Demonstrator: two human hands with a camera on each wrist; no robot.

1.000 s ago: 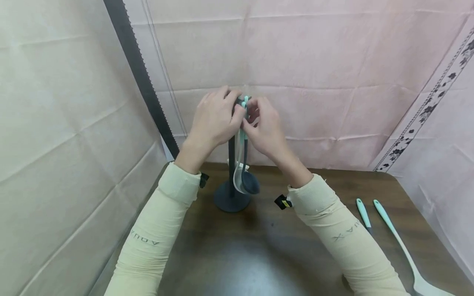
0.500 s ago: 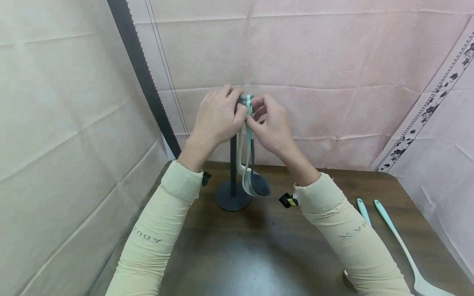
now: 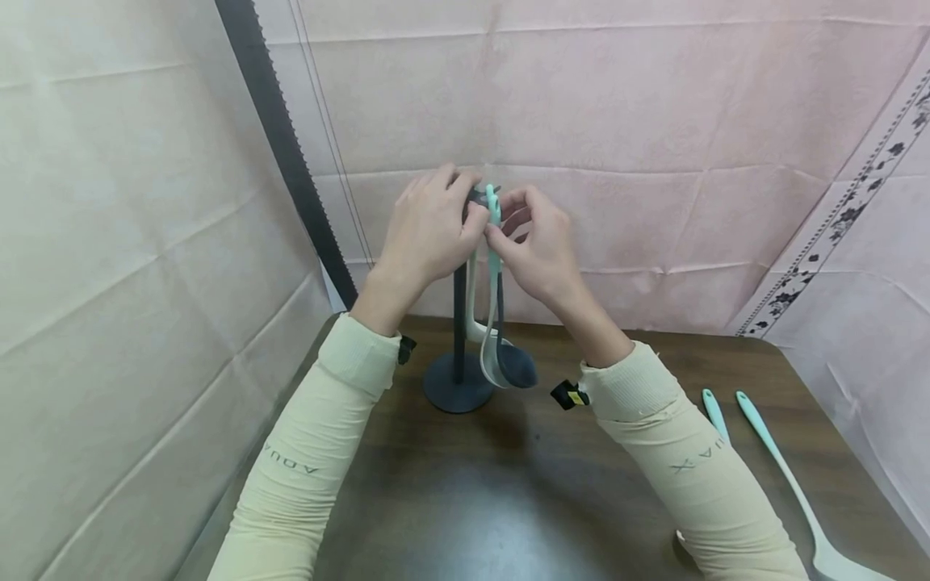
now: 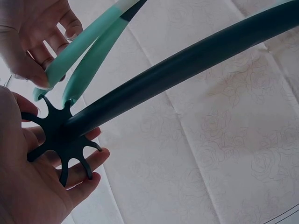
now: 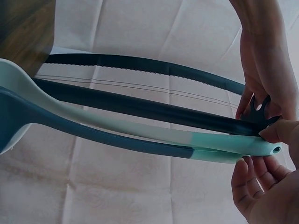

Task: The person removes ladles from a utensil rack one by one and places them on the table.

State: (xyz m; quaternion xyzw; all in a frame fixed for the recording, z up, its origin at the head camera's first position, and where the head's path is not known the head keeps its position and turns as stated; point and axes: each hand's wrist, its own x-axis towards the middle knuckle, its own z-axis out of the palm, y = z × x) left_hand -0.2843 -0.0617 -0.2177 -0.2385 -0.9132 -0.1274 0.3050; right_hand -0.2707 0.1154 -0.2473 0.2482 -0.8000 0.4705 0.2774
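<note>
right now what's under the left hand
The hooked top of the stand is under the left hand; the left wrist view shows it from below. The hand hides most of its upper side.

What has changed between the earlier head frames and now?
The white ladle and dark blue ladle shifted right relative to the stand, and the right hand moved slightly right too. No visible new grip or release; the left hand stayed at the stand's top, and the utensil at far right lies as before.
</note>
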